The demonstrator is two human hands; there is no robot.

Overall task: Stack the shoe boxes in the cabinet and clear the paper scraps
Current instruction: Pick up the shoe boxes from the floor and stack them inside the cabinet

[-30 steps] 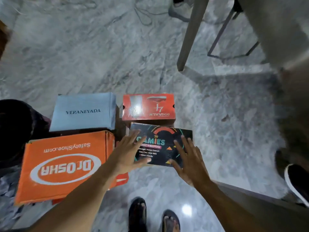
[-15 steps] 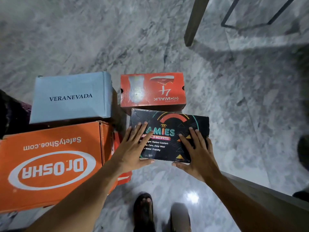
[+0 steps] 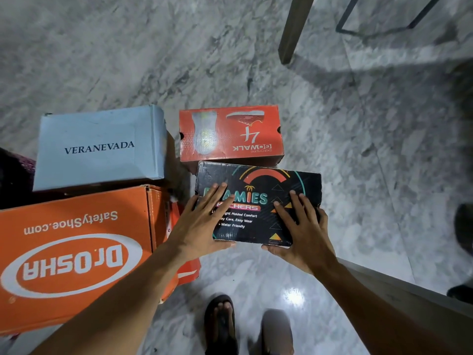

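Note:
A black shoe box (image 3: 258,190) with colourful lettering sits tilted in the middle, above the marble floor. My left hand (image 3: 202,224) grips its left near corner, fingers flat on the lid and thumb under the edge. My right hand (image 3: 302,229) holds its right near part the same way. Just behind it lies a red GOwalk shoe box (image 3: 230,134). To the left sits a pale blue Veranevada box (image 3: 99,147), and nearer me a large orange Dr.Osha box (image 3: 74,249). No paper scraps are visible.
A smaller red box (image 3: 188,272) pokes out from under the orange one. A table leg (image 3: 294,29) and a thin metal frame (image 3: 378,29) stand at the back right. A grey panel edge (image 3: 399,290) runs along the right front. My sandalled feet (image 3: 221,326) are below.
Both hands have closed on the black box's near edge, thumbs going underneath. The box looks nearer and larger, and the view has dropped closer to the boxes.

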